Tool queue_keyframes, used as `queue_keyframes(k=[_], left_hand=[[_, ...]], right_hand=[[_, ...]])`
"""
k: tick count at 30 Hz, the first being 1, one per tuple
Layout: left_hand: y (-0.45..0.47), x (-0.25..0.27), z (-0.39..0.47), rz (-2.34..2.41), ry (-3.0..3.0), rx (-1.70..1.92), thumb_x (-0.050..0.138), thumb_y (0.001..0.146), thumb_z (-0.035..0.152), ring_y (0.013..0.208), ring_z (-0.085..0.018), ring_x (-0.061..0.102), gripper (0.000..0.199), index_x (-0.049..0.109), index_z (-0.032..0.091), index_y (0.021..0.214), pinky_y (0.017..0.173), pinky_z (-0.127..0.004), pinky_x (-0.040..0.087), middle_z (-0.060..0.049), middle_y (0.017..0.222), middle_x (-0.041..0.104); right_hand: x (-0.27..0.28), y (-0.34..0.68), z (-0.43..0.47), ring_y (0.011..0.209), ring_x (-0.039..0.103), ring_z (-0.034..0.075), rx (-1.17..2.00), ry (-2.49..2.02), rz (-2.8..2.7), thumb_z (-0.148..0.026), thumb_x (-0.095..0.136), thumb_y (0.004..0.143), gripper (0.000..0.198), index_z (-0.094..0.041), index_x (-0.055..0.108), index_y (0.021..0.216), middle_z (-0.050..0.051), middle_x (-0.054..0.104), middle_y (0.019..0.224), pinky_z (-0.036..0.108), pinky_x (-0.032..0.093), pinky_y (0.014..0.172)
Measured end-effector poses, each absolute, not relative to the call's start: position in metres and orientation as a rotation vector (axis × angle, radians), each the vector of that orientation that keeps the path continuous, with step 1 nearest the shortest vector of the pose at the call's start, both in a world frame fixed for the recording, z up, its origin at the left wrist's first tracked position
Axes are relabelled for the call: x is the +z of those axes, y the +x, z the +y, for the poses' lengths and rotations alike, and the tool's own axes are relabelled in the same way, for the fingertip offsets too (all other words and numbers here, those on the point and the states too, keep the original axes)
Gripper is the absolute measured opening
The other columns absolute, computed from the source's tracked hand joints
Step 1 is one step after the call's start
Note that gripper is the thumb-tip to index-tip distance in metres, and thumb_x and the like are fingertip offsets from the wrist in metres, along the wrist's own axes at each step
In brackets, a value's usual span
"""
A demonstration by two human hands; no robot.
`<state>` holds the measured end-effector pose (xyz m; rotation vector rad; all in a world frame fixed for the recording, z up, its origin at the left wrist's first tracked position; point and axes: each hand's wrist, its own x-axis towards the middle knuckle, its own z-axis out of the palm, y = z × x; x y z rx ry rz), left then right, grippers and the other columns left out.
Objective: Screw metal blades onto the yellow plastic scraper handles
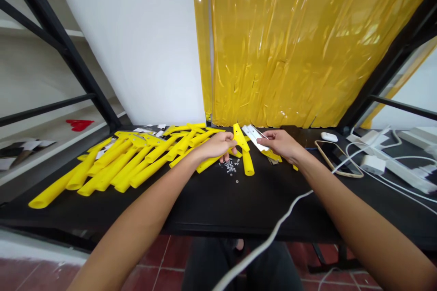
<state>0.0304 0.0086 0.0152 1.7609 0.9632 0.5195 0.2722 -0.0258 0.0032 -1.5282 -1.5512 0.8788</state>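
Note:
My left hand is closed on the edge of a yellow plastic handle, which has a wide flat head and a round hollow grip pointing toward me. Fingers and thumb of my right hand pinch a flat silvery strip with holes, close beside the handle's head. Whether strip and handle touch, I cannot tell. Below my left hand lies a loose pile of small metal nuts. More yellow pieces lie under my right hand, partly hidden by it.
Several yellow handles are heaped on the left of the black table. At the right lie a phone, a white earbud case, a charger and cables. A white cable crosses in front of my right forearm.

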Motion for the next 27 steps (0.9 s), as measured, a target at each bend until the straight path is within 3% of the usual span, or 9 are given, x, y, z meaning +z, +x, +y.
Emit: queue_keyframes(k=[4, 8, 13, 17, 22, 27], left_hand=[[0.031, 0.016, 0.008, 0.962, 1.778, 0.522, 0.056, 0.096, 0.025, 0.045, -0.010, 0.059, 0.015, 0.048, 0.019, 0.085, 0.040, -0.023, 0.042, -0.008, 0.087, 0.073], [0.031, 0.018, 0.006, 0.948, 1.778, 0.494, 0.058, 0.095, 0.026, 0.044, -0.010, 0.058, 0.016, 0.049, 0.019, 0.085, 0.040, -0.023, 0.042, -0.008, 0.086, 0.073], [0.031, 0.019, 0.005, 0.926, 1.734, 0.488, 0.057, 0.095, 0.025, 0.046, -0.010, 0.060, 0.015, 0.047, 0.019, 0.086, 0.042, -0.022, 0.044, -0.010, 0.088, 0.073], [0.033, 0.021, 0.000, 0.860, 1.670, 0.532, 0.053, 0.096, 0.023, 0.046, -0.011, 0.059, 0.007, 0.047, 0.019, 0.094, 0.045, -0.024, 0.047, -0.005, 0.079, 0.068], [0.036, 0.027, -0.008, 0.798, 1.674, 0.554, 0.048, 0.095, 0.021, 0.041, -0.010, 0.049, 0.004, 0.047, 0.021, 0.092, 0.042, -0.024, 0.042, 0.004, 0.062, 0.053], [0.036, 0.025, -0.010, 0.886, 1.854, 0.582, 0.046, 0.100, 0.053, 0.039, -0.008, 0.043, 0.038, 0.048, 0.021, 0.080, 0.038, -0.023, 0.037, 0.003, 0.059, 0.050]], right_hand=[[-0.002, 0.289, -0.018, 0.062, 0.054, 0.015, 0.578, -1.810, -1.734, -0.044, 0.070, 0.080, 0.026, -0.018, 0.071, 0.075, 0.001, 0.062, 0.065, 0.026, 0.036, 0.054], [0.003, 0.296, -0.018, 0.074, 0.061, 0.019, 0.360, -1.833, -1.727, -0.041, 0.068, 0.082, 0.024, -0.019, 0.073, 0.075, 0.003, 0.069, 0.073, 0.027, 0.039, 0.062], [0.010, 0.271, -0.031, 0.056, 0.048, 0.011, 0.868, -1.351, -1.398, -0.060, 0.075, 0.075, 0.050, -0.017, 0.075, 0.100, 0.001, 0.067, 0.077, 0.024, 0.034, 0.051], [0.004, 0.245, -0.037, 0.058, 0.050, 0.011, 1.077, -1.108, -1.273, -0.054, 0.088, 0.061, 0.049, -0.018, 0.076, 0.092, 0.000, 0.066, 0.074, 0.025, 0.037, 0.054], [-0.007, 0.231, -0.037, 0.067, 0.053, 0.013, 0.952, -1.059, -1.217, -0.051, 0.090, 0.060, 0.042, -0.018, 0.073, 0.079, 0.001, 0.067, 0.075, 0.027, 0.041, 0.063], [-0.008, 0.226, -0.040, 0.063, 0.048, 0.011, 1.013, -1.042, -1.204, -0.052, 0.090, 0.060, 0.044, -0.018, 0.069, 0.076, -0.001, 0.063, 0.071, 0.027, 0.036, 0.059]])
